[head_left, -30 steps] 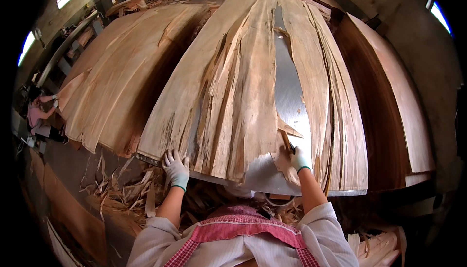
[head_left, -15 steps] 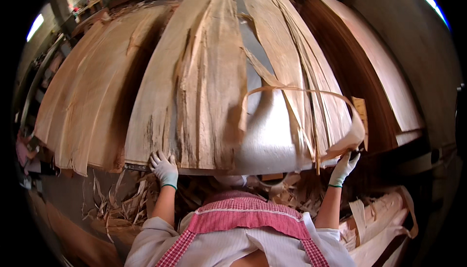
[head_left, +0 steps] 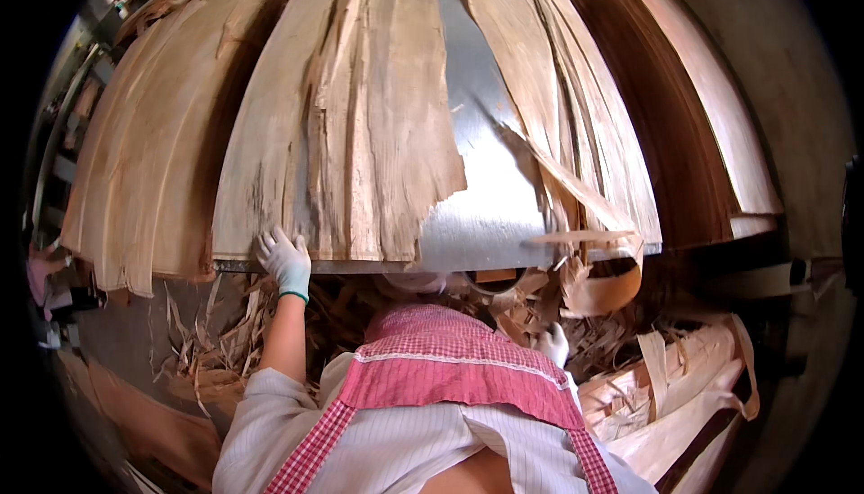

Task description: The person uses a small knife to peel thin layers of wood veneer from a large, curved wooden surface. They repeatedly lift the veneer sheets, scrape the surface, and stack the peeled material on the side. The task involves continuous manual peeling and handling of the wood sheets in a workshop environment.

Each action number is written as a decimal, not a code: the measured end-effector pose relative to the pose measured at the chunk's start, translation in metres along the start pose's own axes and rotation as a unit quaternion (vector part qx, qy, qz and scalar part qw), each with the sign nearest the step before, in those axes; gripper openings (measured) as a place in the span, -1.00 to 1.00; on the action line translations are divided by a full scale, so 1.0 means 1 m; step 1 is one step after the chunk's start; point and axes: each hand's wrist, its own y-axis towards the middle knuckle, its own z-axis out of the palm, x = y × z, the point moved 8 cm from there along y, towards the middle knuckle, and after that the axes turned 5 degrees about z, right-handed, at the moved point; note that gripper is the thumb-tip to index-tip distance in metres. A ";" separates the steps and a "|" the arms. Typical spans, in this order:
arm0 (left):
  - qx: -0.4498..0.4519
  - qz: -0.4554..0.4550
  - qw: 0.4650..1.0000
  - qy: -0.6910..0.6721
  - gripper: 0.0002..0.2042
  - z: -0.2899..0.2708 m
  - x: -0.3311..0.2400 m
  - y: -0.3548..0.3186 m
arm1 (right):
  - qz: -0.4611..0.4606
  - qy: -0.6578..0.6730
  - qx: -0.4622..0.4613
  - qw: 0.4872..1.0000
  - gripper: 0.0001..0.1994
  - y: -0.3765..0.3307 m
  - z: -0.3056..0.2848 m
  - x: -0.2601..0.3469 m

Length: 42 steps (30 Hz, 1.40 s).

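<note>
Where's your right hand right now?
In the head view, the right hand is low and right of centre, below the metal table edge, beside the pink apron and near curled veneer scraps.

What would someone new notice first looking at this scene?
Torn veneer sheets fan across the middle, with a bare strip of metal table showing between them. The gloved left hand presses the near edge of the veneer, while the right hand is low by a curled strip. Scraps litter the floor below.
</note>
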 end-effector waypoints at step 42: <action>0.286 0.519 0.732 -0.337 -0.67 -0.016 -0.551 -0.175 | 0.190 -0.274 0.106 0.937 -0.58 -0.008 -0.140 -0.229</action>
